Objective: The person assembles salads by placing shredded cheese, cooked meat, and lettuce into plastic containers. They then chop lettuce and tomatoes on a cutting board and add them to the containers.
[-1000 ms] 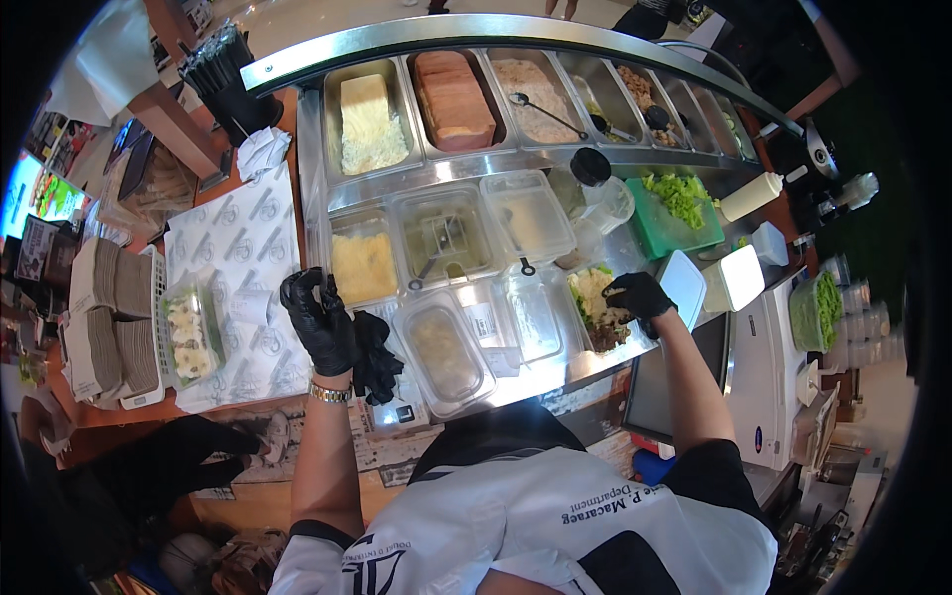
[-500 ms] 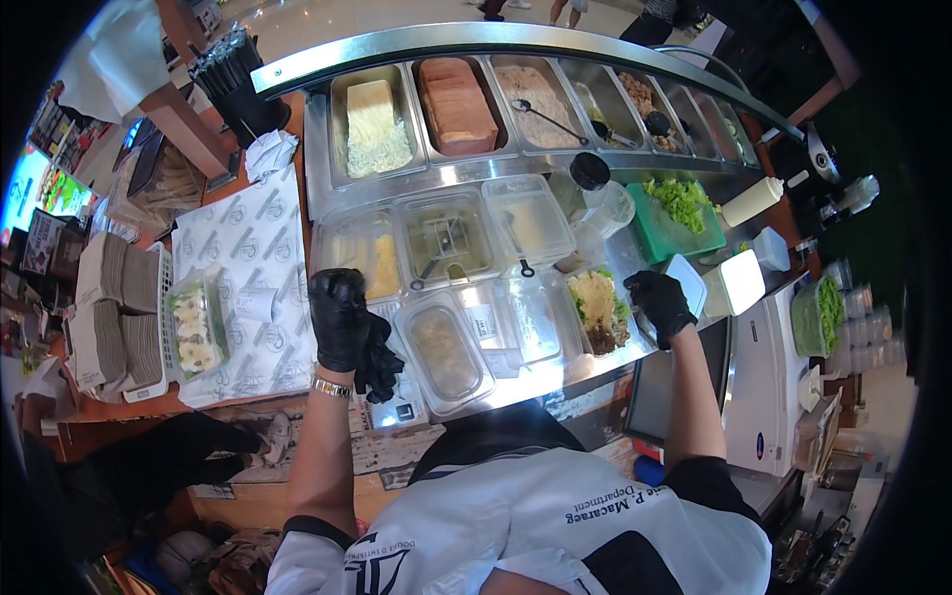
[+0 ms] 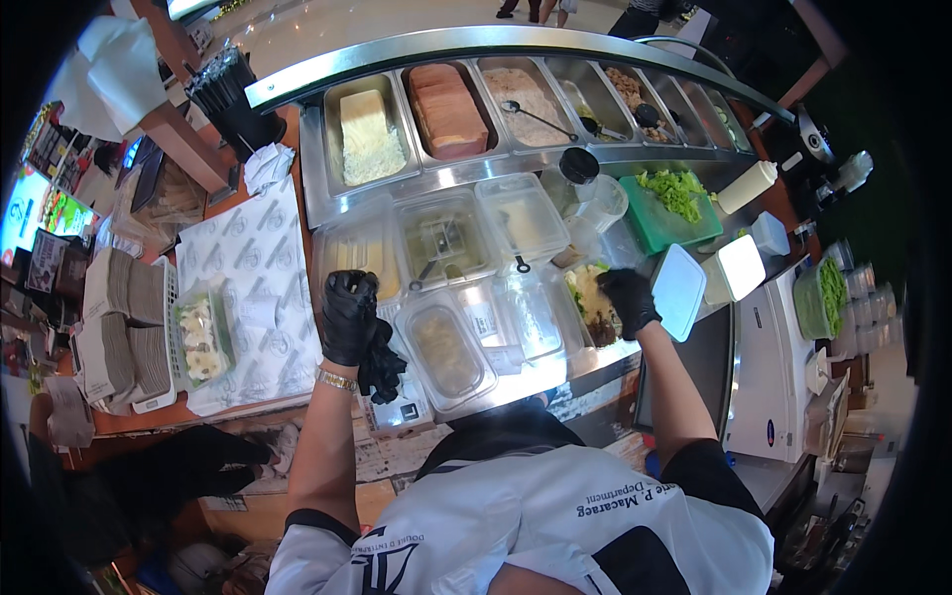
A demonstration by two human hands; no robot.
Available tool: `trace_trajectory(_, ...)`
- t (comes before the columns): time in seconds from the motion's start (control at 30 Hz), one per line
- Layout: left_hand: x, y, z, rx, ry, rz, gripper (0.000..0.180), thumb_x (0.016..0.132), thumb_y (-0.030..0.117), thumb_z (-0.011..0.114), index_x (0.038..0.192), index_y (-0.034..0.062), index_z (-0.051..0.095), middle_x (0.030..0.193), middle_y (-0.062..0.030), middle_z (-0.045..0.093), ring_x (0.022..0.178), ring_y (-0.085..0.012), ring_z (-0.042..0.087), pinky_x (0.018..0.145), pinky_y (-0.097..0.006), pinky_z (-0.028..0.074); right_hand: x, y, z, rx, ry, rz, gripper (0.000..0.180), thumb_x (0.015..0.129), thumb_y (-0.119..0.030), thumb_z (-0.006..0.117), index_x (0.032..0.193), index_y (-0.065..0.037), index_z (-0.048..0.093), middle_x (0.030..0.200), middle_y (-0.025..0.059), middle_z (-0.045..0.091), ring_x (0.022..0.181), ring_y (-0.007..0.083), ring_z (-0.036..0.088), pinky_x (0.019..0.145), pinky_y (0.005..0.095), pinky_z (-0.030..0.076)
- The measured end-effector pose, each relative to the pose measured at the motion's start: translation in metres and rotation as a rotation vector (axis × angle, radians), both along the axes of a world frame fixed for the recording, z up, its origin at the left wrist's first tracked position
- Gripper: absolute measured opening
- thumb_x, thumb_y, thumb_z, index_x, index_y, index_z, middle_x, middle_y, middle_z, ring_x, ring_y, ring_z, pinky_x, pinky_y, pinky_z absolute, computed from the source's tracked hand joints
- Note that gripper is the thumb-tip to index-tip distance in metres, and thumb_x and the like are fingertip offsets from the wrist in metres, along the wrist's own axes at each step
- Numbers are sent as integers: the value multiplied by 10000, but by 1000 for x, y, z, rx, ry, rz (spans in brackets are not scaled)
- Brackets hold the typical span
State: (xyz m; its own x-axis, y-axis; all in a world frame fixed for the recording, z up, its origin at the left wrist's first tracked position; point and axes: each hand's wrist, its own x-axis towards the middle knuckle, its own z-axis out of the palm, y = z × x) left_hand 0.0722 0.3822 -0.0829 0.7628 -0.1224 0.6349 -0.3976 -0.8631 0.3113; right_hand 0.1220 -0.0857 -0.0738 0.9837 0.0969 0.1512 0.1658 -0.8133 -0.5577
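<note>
My left hand (image 3: 349,319), in a black glove, is closed with its fingers curled at the front edge of a clear container (image 3: 359,243) of pale yellow food; what it holds, if anything, is hidden. A crumpled black glove-like bundle (image 3: 380,369) lies just beside its wrist. My right hand (image 3: 629,301), also black-gloved, hangs with bent fingers over the right side of a clear salad box (image 3: 598,315), where lettuce, a beige topping and dark leaves show. Its fingertips are partly hidden. A white lid (image 3: 678,294) lies just right of that hand.
Lidded tubs (image 3: 444,352) stand between my hands. Behind them runs a row of steel pans with a cheese block (image 3: 367,127) and sliced ham (image 3: 448,111). A green lettuce tub (image 3: 650,233) and squeeze bottle (image 3: 746,187) sit at right. A packed salad (image 3: 203,340) and napkins (image 3: 111,367) are left.
My right hand has moved left, from beside the salad box to over it, uncovering the white lid. The yellow food near my left hand now looks more covered.
</note>
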Motion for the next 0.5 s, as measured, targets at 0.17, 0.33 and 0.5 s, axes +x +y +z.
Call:
trace_trajectory(0.17,-3,-1,-7,-21,158,-88,297,681,-10,722,963,69,669,937,-130,623,947,-330,584,813,-426,480,-5,5,3,-170,-313,-298,244,831,-298,708,777,-60,714,770,151,674,716,332,650,664,393,515)
trace_trajectory(0.33,10,-1,-13,-91,336,-109,336,669,47,804,989,67,701,1001,-127,641,982,-320,586,847,-417,483,-10,-2,-3,61,132,-140,192,765,-227,768,828,-54,712,820,129,683,831,294,659,744,374,521)
trace_trajectory(0.5,16,-3,-7,-45,307,-129,328,691,92,791,1004,62,698,1005,-136,652,977,-324,599,878,-422,467,-13,-5,1,-198,-62,-281,209,777,-265,765,754,-67,701,780,129,664,797,300,657,723,406,516)
